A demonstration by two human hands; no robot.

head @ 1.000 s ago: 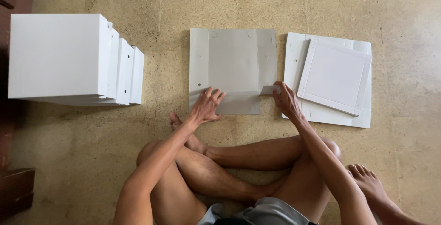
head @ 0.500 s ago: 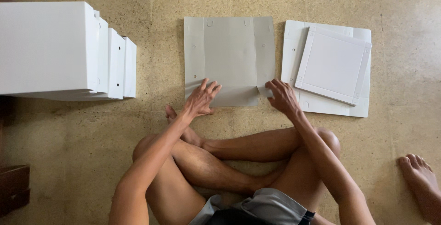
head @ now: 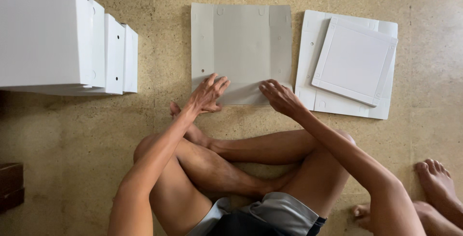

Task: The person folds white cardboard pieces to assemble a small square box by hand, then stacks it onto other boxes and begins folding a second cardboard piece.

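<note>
A flat grey-white cardboard sheet (head: 241, 48) with fold lines and small holes lies on the floor in front of my crossed legs. My left hand (head: 208, 94) presses flat on its near left edge, fingers spread. My right hand (head: 279, 97) presses on the near flap just right of centre. Both hands lie on the near strip of the sheet, which looks folded over.
A row of assembled white boxes (head: 62, 38) stands at the left. A stack of flat white cardboard sheets (head: 352, 62) lies right of the sheet. Another person's bare feet (head: 436, 188) are at the lower right. A dark wooden object (head: 10, 185) sits at the left edge.
My right hand has slid left along the near flap, from the sheet's right corner toward its middle. My left hand stays on the left part of the flap.
</note>
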